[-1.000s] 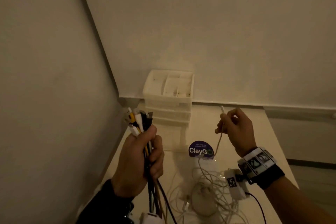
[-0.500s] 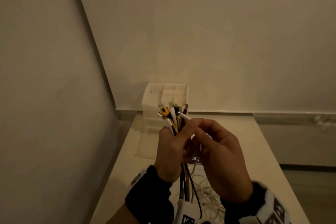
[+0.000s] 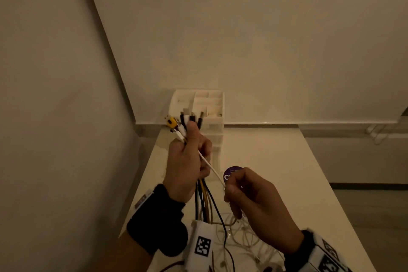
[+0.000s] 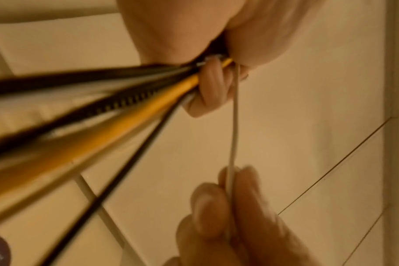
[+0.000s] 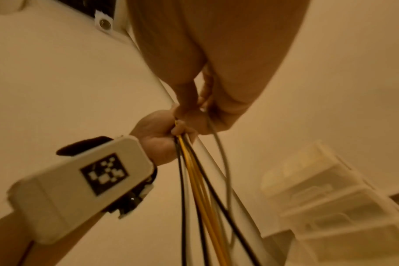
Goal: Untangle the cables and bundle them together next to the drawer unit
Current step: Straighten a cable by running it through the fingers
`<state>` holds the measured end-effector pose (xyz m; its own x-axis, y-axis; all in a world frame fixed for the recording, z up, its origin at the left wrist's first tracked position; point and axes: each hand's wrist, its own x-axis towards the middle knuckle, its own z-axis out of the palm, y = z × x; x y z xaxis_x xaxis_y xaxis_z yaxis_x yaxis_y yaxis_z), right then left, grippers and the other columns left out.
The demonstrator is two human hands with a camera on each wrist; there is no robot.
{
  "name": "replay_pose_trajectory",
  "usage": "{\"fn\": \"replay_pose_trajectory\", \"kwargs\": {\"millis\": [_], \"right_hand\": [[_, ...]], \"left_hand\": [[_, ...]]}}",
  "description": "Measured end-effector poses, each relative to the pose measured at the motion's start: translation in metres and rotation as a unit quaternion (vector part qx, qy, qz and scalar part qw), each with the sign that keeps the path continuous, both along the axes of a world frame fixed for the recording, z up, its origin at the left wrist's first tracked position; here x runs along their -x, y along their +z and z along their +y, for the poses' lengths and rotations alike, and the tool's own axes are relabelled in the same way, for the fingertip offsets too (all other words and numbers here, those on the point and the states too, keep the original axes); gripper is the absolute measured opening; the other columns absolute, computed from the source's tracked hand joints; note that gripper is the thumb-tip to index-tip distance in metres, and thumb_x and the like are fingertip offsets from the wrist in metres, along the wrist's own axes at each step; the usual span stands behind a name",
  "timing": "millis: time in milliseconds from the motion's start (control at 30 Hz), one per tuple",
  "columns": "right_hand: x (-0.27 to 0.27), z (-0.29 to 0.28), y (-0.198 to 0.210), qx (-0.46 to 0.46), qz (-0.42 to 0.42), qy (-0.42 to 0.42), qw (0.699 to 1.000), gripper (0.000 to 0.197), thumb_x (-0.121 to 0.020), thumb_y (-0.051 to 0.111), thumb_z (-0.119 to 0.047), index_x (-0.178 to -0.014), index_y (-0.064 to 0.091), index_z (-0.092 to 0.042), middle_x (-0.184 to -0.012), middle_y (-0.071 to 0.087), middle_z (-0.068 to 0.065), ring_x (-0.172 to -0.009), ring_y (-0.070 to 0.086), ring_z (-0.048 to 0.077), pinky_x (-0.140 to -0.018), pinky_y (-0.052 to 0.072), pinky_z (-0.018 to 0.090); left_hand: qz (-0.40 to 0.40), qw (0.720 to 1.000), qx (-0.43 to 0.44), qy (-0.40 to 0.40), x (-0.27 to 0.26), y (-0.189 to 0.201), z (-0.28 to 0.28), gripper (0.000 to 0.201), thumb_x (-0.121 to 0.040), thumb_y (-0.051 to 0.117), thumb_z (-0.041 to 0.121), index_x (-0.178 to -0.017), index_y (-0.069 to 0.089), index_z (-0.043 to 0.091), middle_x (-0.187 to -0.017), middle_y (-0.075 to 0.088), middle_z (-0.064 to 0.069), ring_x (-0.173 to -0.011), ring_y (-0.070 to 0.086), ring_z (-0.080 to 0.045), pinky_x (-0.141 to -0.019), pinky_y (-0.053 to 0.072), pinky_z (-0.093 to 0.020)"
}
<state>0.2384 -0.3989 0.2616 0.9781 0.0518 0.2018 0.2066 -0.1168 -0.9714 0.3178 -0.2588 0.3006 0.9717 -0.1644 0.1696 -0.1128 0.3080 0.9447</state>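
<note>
My left hand grips a bunch of cables upright, black, yellow and white, with their plugs sticking out above the fist. A thin white cable runs taut from that fist down to my right hand, which pinches it between thumb and fingers. Loose white cables lie tangled on the table below both hands. The white drawer unit stands at the table's far left corner, behind the plugs. In the right wrist view the cable bunch hangs from the left hand.
The pale table runs along the left wall and ends at the back wall. A round purple sticker lies on it near the right hand. The table's right edge drops to the floor.
The right hand brought the white cable's end to the left fist, then drew back down and right, pulling the cable taut. The left hand rose slightly with the bunch.
</note>
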Motion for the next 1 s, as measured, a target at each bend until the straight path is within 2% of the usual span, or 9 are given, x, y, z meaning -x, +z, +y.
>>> {"fn": "replay_pose_trajectory", "kwargs": {"millis": [100, 233, 333, 400, 533, 633, 700, 833, 1000], "right_hand": [[0.001, -0.007, -0.011, 0.011, 0.004, 0.039, 0.999, 0.011, -0.093, 0.054, -0.019, -0.087, 0.063, -0.018, -0.069, 0.063, 0.009, -0.052, 0.052, 0.017, -0.056, 0.047, 0.032], [-0.002, -0.018, -0.041, 0.072, 0.056, 0.08, 0.993, 0.026, -0.098, 0.049, -0.028, -0.082, 0.066, -0.016, -0.059, 0.058, 0.002, -0.053, 0.052, 0.015, -0.058, 0.045, 0.032], [0.003, -0.034, -0.072, 0.08, 0.1, 0.062, 0.99, 0.04, -0.095, 0.048, -0.044, -0.068, 0.061, -0.016, -0.055, 0.051, 0.0, -0.051, 0.047, 0.016, -0.061, 0.043, 0.036], [0.009, -0.045, -0.087, 0.097, 0.126, 0.042, 0.986, 0.045, -0.089, 0.047, -0.058, -0.06, 0.056, -0.024, -0.054, 0.048, -0.001, -0.051, 0.043, 0.015, -0.06, 0.041, 0.033], [0.009, -0.054, -0.087, 0.113, 0.124, -0.034, 0.985, 0.044, -0.089, 0.052, -0.047, -0.053, 0.044, -0.023, -0.052, 0.039, -0.007, -0.049, 0.036, 0.006, -0.056, 0.035, 0.03], [-0.003, -0.047, -0.058, 0.084, 0.079, -0.077, 0.99, 0.043, -0.088, 0.057, -0.036, -0.053, 0.038, -0.018, -0.051, 0.032, -0.007, -0.047, 0.031, 0.01, -0.052, 0.032, 0.033], [-0.013, -0.041, -0.036, 0.065, 0.047, -0.059, 0.995, 0.044, -0.094, 0.055, -0.033, -0.055, 0.044, -0.014, -0.051, 0.035, -0.007, -0.047, 0.032, 0.01, -0.052, 0.032, 0.033], [-0.021, -0.035, -0.005, -0.059, 0.072, 0.017, 0.996, 0.05, -0.097, 0.048, -0.032, -0.074, 0.051, 0.012, -0.053, 0.034, -0.003, -0.049, 0.023, 0.014, -0.052, 0.019, 0.035], [-0.01, -0.047, -0.006, -0.057, 0.085, 0.056, 0.993, 0.038, -0.095, 0.043, -0.032, -0.073, 0.06, -0.006, -0.054, 0.036, 0.002, -0.048, 0.028, 0.014, -0.049, 0.028, 0.025]], "left_hand": [[-0.035, 0.999, -0.026, -0.027, 0.005, -0.001, 0.004, 0.052, -0.084, 0.034, 0.061, -0.048, 0.05, 0.027, -0.052, 0.047, -0.008, -0.042, 0.038, -0.02, -0.045, 0.034, -0.025], [0.036, 0.995, 0.086, -0.025, -0.004, 0.01, 0.015, 0.05, -0.083, 0.035, 0.063, -0.061, 0.038, 0.018, -0.047, 0.03, 0.0, -0.039, 0.043, -0.019, -0.056, 0.054, -0.041], [0.036, 0.993, 0.105, 0.025, -0.02, 0.027, 0.043, 0.053, -0.092, 0.026, 0.065, -0.062, 0.031, 0.022, -0.046, 0.023, 0.006, -0.033, 0.02, -0.009, -0.036, 0.03, -0.018], [0.021, 0.994, 0.105, 0.03, -0.026, 0.037, 0.062, 0.053, -0.092, 0.026, 0.066, -0.062, 0.03, 0.023, -0.046, 0.02, 0.006, -0.033, 0.015, -0.007, -0.038, 0.014, -0.013], [-0.048, 0.995, -0.082, -0.013, -0.01, 0.033, 0.061, 0.048, -0.086, 0.058, 0.054, -0.058, 0.044, 0.019, -0.041, 0.03, 0.006, -0.03, 0.023, -0.009, -0.036, 0.02, -0.014], [-0.121, 0.959, -0.25, -0.053, 0.009, 0.007, 0.03, 0.011, -0.078, 0.076, 0.028, -0.07, 0.071, 0.033, -0.059, 0.066, 0.013, -0.054, 0.06, -0.005, -0.052, 0.046, -0.018], [-0.124, 0.946, -0.28, -0.11, 0.016, -0.015, 0.009, 0.018, -0.082, 0.073, 0.018, -0.082, 0.071, 0.036, -0.071, 0.069, 0.023, -0.07, 0.064, 0.005, -0.065, 0.044, -0.011], [-0.12, 0.943, -0.299, -0.088, 0.02, -0.031, -0.017, 0.016, -0.089, 0.066, 0.022, -0.086, 0.065, 0.038, -0.06, 0.061, 0.025, -0.058, 0.056, 0.006, -0.059, 0.039, -0.009], [-0.175, 0.926, -0.333, -0.042, 0.015, -0.028, -0.013, 0.021, -0.086, 0.07, 0.017, -0.09, 0.067, 0.038, -0.072, 0.063, 0.028, -0.071, 0.059, 0.015, -0.065, 0.04, -0.002]]}}
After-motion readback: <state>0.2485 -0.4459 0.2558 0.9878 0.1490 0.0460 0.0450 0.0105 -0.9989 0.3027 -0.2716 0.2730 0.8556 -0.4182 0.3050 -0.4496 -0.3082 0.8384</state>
